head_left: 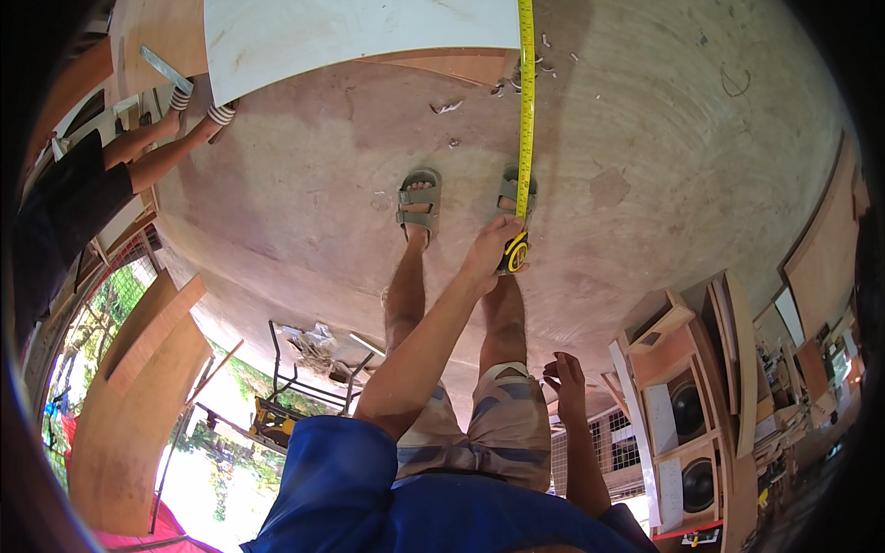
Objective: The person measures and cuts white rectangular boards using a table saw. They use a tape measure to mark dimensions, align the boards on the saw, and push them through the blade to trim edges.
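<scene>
My left hand (493,247) is closed around a black and yellow tape measure (517,254) in front of my legs. Its yellow blade (526,111) runs straight away from me, past my right sandal and along the right edge of a large white panel (359,26), to the top of the view. Where the blade ends is out of sight. My right hand (565,373) hangs low beside my right thigh, holding nothing, its fingers loosely apart.
At the far left another person in dark shorts and striped slippers (221,113) stands near the panel. Wood boards (129,415) lean at the lower left, near a metal stand (286,392). A wooden cabinet with round speakers (687,410) stands at the right. Scraps (447,108) lie on the floor.
</scene>
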{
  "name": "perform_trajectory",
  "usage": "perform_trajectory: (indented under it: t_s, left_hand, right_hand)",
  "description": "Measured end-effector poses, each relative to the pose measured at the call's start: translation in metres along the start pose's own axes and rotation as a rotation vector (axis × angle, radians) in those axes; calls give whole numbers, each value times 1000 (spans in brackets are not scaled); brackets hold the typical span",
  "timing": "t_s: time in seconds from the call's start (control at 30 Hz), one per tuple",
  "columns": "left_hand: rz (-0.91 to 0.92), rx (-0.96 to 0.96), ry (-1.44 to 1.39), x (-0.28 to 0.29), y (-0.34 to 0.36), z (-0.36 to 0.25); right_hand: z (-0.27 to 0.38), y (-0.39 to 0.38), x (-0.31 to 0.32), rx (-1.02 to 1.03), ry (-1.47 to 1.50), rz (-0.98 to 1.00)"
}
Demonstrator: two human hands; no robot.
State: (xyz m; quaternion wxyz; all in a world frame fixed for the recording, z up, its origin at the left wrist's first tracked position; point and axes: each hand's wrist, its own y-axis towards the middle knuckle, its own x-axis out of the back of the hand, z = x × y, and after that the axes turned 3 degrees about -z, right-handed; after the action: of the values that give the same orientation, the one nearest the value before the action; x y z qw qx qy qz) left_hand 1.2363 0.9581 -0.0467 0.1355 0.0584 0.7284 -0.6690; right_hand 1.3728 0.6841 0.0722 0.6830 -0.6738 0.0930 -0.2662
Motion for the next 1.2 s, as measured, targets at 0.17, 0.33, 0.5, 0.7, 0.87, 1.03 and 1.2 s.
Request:
perform_trajectory:
  t_s: [0.17,0.33,0.5,0.7,0.87,1.03,1.2]
  left_hand:
    - [8,14,-2,2,3,2]
    - [10,-2,11,1,5,1]
    - [-11,-34,-14,3,12,5]
    - [-212,-469,384,3,3,17]
    - [-243,-409,143,-9,-54,9]
    - [-331,-560,192,39,-136,21]
    - [-507,-636,113,146,-233,77]
  right_hand:
    - [-4,-2,-3,-15,-2,-10]
    - [-5,-3,0,-1,5,-16]
    - [7,-3,1,32,-37,2]
    - [14,-5,20,162,-194,48]
    - [54,-29,36,266,-225,67]
    - [103,-77,30,419,-304,122]
    - [107,-63,-1,604,-397,187]
